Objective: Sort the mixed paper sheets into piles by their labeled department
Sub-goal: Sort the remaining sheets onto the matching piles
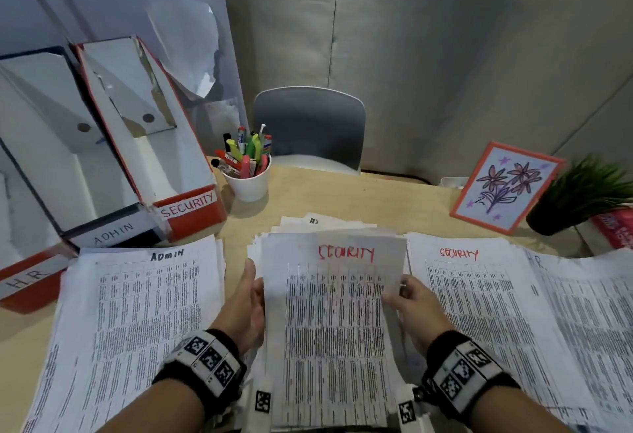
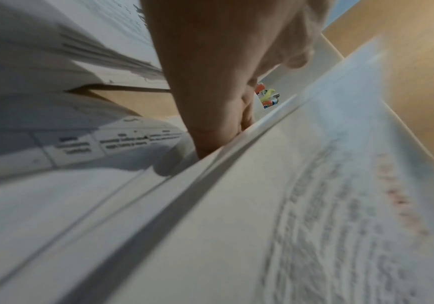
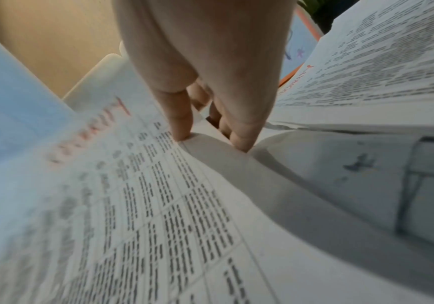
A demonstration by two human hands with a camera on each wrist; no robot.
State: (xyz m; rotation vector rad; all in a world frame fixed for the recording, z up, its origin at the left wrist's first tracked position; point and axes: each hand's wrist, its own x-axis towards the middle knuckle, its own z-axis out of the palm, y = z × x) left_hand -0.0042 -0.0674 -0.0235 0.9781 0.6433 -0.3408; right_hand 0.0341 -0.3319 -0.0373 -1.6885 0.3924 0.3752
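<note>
A printed sheet headed SECURITY in red (image 1: pixel 329 312) is raised off the mixed stack (image 1: pixel 298 223) at the middle of the desk. My right hand (image 1: pixel 407 299) pinches its right edge, the thumb (image 3: pixel 182 127) on top and the other fingers (image 3: pixel 242 139) beneath. My left hand (image 1: pixel 251 299) lies along the sheet's left edge, its straight fingers (image 2: pixel 210 127) against the paper below and the thumb apart. An ADMIN pile (image 1: pixel 137 312) lies on the left. A SECURITY pile (image 1: pixel 472 295) lies on the right, with an H.R. pile (image 1: pixel 589 312) beyond it.
Three file boxes labelled SECURITY (image 1: pixel 185 206), ADMIN (image 1: pixel 113 232) and H.R. (image 1: pixel 24 282) stand at the back left. A white cup of pens (image 1: pixel 248 182) sits beside them. A framed flower drawing (image 1: pixel 503 186) and a potted plant (image 1: pixel 582 199) stand at the back right. A chair (image 1: pixel 308 128) is behind the desk.
</note>
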